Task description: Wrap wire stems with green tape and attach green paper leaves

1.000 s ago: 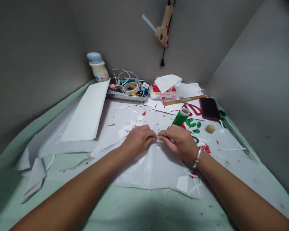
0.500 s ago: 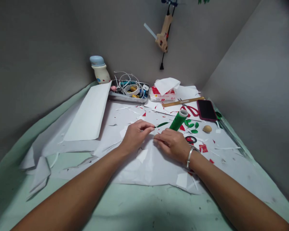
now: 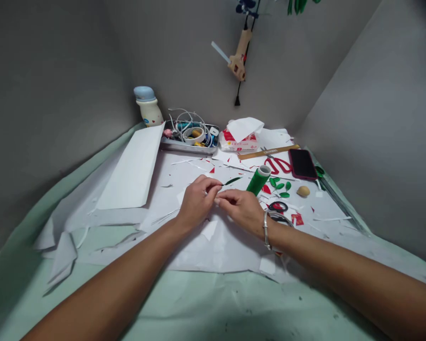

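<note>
Between the thumb and forefinger of my left hand [image 3: 198, 201] is a slim dark green leaf [image 3: 232, 181], its tip pointing right. My right hand [image 3: 244, 211] is closed in a pinch, fingertips touching or nearly touching those of my left hand. What the right fingers hold, if anything, is too small to make out. Just behind the right hand a spool of green thread [image 3: 257, 182] stands tilted on the paper. Several small green leaves [image 3: 280, 185] lie to its right. Black-handled scissors [image 3: 279, 206] are partly hidden beside my right wrist.
Farther back are a metal tray [image 3: 188, 148] of tapes and cables, a tissue pack [image 3: 238, 142], a wooden ruler [image 3: 269, 151], red scissors [image 3: 280, 166] and a phone [image 3: 303, 164]. A folded white sheet [image 3: 133, 168] lies left. A glue gun [image 3: 238, 61] hangs on the wall.
My right hand has moved left, closing the gap to my left hand's fingertips. The left hand still pinches the leaf. The camera view has shifted slightly.
</note>
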The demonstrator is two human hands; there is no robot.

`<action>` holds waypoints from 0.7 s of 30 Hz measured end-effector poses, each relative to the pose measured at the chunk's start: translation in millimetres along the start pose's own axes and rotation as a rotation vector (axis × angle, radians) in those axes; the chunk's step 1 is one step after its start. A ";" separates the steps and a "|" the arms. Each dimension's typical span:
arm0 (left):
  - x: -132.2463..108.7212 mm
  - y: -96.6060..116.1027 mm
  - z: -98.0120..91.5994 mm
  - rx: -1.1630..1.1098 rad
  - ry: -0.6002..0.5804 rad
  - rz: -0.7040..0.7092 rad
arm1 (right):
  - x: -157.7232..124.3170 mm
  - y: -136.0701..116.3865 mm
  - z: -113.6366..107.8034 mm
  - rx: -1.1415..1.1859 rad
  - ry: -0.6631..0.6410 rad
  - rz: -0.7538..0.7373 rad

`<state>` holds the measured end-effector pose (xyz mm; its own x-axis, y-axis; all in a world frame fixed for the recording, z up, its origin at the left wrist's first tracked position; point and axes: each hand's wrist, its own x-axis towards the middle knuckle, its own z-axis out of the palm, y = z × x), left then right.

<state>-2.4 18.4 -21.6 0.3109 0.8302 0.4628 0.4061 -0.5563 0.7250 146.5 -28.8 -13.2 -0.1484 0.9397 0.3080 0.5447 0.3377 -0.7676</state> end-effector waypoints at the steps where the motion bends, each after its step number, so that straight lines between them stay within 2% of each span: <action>1: 0.3 -0.1 -0.3 0.000 0.014 -0.005 | 0.6 -0.8 2.2 0.037 0.019 0.031; 6: 1.5 -0.3 -1.1 -0.032 0.029 -0.033 | -4.4 2.4 -1.7 0.128 0.072 0.124; 10: 1.7 0.5 -2.4 -0.068 0.035 -0.056 | -15.3 12.0 -6.6 0.197 0.052 0.246; 17: 0.0 3.0 -3.1 -0.089 -0.037 -0.070 | -26.2 19.3 -11.2 0.085 0.040 0.159; 21: -0.5 1.4 -1.3 -0.084 -0.094 -0.086 | -26.3 14.8 -21.1 -0.130 -0.025 -0.030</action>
<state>-3.1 17.3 -20.1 0.3587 0.8652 0.3504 0.3625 -0.4750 0.8018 175.8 -49.7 -20.8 -0.1861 0.9310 0.3140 0.6418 0.3572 -0.6786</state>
